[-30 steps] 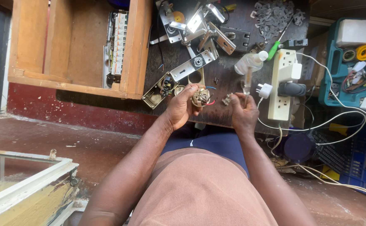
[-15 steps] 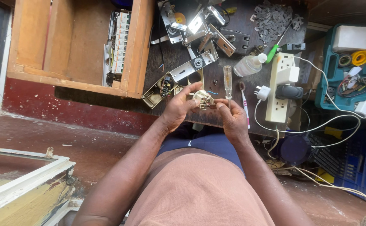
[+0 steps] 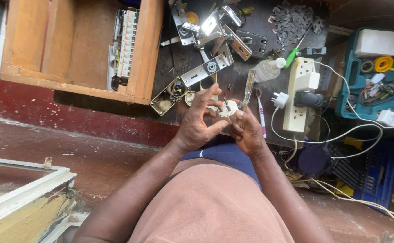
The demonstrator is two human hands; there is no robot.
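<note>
Hiding round fitting, hands' grip

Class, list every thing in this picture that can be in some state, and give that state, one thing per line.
Left hand: fingers spread, thumb and fingertips on the fitting.
Right hand: gripping the fitting and a screwdriver.
Round cream fitting: held up between both hands, off the bench.
Clear-handled screwdriver: upright, handle upward.
Power strip: plugs inserted, cables attached.
Small electrical box: open, insides showing.
Teal case: open, full of parts.
</note>
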